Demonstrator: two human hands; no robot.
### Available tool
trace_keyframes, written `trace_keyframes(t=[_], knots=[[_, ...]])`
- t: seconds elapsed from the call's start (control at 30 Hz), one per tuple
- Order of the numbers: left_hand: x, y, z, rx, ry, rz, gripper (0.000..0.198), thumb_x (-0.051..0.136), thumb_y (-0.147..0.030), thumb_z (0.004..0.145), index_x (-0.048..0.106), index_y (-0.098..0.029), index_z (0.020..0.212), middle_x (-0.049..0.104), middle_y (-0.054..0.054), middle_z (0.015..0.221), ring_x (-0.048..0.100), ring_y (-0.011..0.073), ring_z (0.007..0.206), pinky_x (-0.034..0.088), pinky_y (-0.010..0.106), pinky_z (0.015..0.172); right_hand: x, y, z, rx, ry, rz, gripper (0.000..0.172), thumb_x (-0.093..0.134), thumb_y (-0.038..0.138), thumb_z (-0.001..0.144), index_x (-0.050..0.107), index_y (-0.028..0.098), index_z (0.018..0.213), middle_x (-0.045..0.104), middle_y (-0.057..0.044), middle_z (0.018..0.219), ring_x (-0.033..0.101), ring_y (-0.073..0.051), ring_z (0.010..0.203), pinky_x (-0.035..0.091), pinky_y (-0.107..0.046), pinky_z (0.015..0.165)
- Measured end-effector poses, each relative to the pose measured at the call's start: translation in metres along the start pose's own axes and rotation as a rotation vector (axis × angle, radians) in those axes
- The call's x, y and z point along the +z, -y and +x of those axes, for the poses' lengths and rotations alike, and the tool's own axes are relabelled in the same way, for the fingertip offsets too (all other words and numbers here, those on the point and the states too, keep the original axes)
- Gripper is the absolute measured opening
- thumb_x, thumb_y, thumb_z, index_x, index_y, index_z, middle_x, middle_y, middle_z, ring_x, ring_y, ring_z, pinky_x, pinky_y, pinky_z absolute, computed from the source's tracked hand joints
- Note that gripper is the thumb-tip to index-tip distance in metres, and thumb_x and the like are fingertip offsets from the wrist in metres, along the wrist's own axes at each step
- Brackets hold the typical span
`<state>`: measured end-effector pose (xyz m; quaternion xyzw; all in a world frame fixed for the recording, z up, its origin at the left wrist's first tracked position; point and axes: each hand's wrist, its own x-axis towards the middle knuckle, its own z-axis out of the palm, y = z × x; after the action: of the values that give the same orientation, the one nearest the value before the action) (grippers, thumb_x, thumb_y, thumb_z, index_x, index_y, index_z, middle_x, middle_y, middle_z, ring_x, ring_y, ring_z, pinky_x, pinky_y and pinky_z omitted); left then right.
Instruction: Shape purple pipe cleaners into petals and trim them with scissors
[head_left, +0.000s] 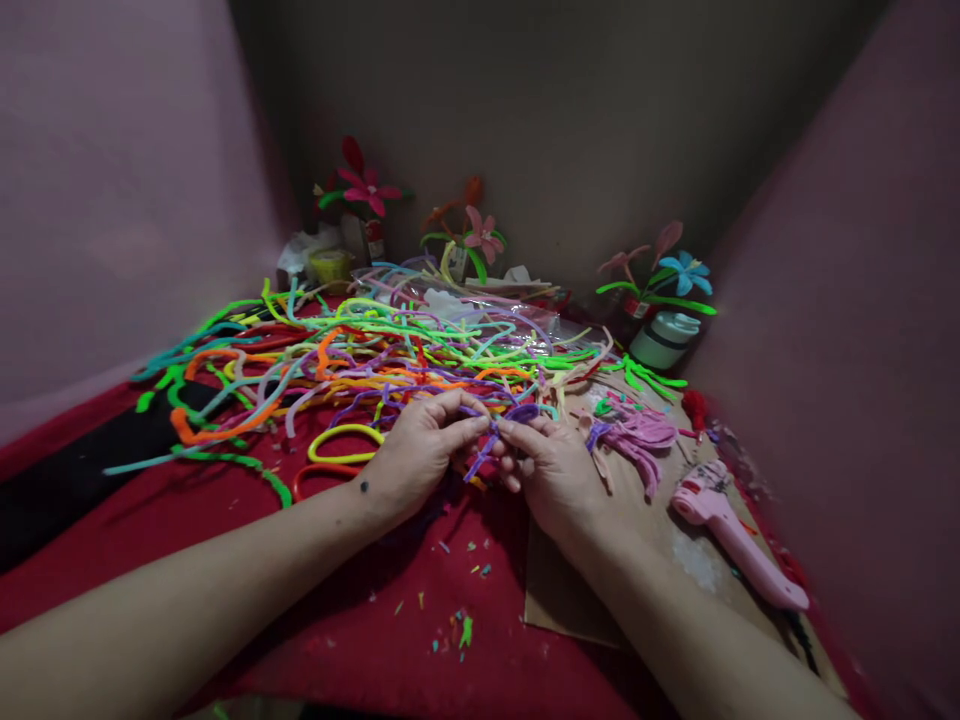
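My left hand (420, 445) and my right hand (551, 465) meet fingertip to fingertip over a red cloth (360, 600). Both pinch the same purple pipe cleaner (487, 440), which is bent into a loop between them with its ends hanging down. Just behind the hands lies a big tangled pile of pipe cleaners (375, 355) in green, orange, yellow, purple and blue. A yellow loop (345, 440) and a red loop (322, 478) lie on the cloth beside my left hand.
A pink glue gun (731, 530) lies on a piece of cardboard (645, 520) at the right, near pink pipe-cleaner shapes (637, 435). Finished pipe-cleaner flowers (367, 190) (480, 235) (671, 275) stand along the back wall, with a white jar (664, 340). Small clippings dot the cloth.
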<state>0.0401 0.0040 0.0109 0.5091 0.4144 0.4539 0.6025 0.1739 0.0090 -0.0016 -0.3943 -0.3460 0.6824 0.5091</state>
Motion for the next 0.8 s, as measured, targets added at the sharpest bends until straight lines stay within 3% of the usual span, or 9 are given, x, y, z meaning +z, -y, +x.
trace_keyframes(t=[0.1,0.2,0.27,0.33,0.43,0.53,0.63,0.8], knots=[[-0.001,-0.001,-0.005,0.222,-0.066,0.351,0.008,0.053,-0.023,0.078,0.058,-0.017,0.076,0.061,0.003,0.072,0.057,0.0156,0.069,0.045,0.028,0.07,0.002,-0.002,-0.003,0.001,-0.007,-0.021,0.021,0.071,0.026,0.059,0.055,0.013,0.059,0.055,0.002,0.046,0.041,-0.005,0.034,0.028,-0.016,0.03],[-0.004,-0.001,-0.009,0.471,-0.004,0.693,0.013,0.049,-0.02,0.08,0.06,-0.018,0.073,0.059,0.006,0.078,0.054,0.0166,0.077,0.041,0.027,0.075,0.003,-0.005,-0.005,-0.025,0.029,-0.067,0.024,0.071,0.029,0.062,0.053,0.013,0.056,0.049,0.005,0.042,0.036,-0.004,0.031,0.025,-0.016,0.03],[-0.005,0.0,-0.009,0.533,0.036,0.766,0.015,0.046,-0.019,0.082,0.06,-0.018,0.076,0.058,0.006,0.079,0.053,0.0164,0.078,0.041,0.027,0.075,0.002,-0.006,-0.005,-0.029,0.046,-0.087,0.025,0.071,0.03,0.063,0.053,0.014,0.056,0.048,0.005,0.042,0.034,-0.004,0.031,0.024,-0.017,0.031],[-0.005,0.0,-0.007,0.489,0.0,0.732,0.013,0.046,-0.02,0.082,0.059,-0.017,0.08,0.058,0.005,0.08,0.054,0.0154,0.077,0.042,0.026,0.073,0.001,-0.005,-0.004,-0.02,0.039,-0.069,0.024,0.07,0.029,0.064,0.053,0.014,0.057,0.048,0.005,0.043,0.035,-0.004,0.032,0.024,-0.017,0.031],[-0.002,-0.002,-0.002,0.267,-0.028,0.506,0.011,0.057,-0.023,0.076,0.055,-0.017,0.086,0.058,0.002,0.079,0.056,0.0139,0.073,0.044,0.024,0.066,0.0,-0.003,-0.002,-0.03,0.029,-0.023,0.021,0.067,0.026,0.066,0.053,0.015,0.056,0.047,0.005,0.042,0.036,-0.005,0.033,0.025,-0.018,0.032],[0.0,-0.005,0.002,0.063,0.001,0.277,0.022,0.064,-0.021,0.069,0.05,-0.017,0.086,0.057,-0.002,0.071,0.054,0.0104,0.06,0.043,0.021,0.054,-0.001,-0.002,-0.001,-0.063,0.046,-0.01,0.023,0.066,0.026,0.067,0.052,0.015,0.053,0.045,0.005,0.04,0.034,-0.005,0.033,0.024,-0.019,0.033],[-0.002,-0.007,0.003,-0.085,0.06,0.171,0.021,0.062,-0.024,0.072,0.05,-0.016,0.086,0.057,-0.003,0.064,0.049,0.0071,0.049,0.035,0.017,0.042,-0.002,-0.004,-0.001,-0.05,0.067,-0.036,0.023,0.065,0.027,0.068,0.053,0.015,0.052,0.044,0.005,0.039,0.033,-0.005,0.033,0.022,-0.02,0.033],[-0.006,-0.006,0.002,-0.153,0.079,0.087,0.018,0.061,-0.027,0.074,0.052,-0.016,0.086,0.057,-0.004,0.058,0.049,0.0062,0.042,0.036,0.015,0.036,-0.005,-0.007,0.001,-0.066,0.089,-0.044,0.026,0.061,0.03,0.073,0.053,0.015,0.053,0.047,0.004,0.046,0.035,-0.006,0.037,0.025,-0.021,0.036]])
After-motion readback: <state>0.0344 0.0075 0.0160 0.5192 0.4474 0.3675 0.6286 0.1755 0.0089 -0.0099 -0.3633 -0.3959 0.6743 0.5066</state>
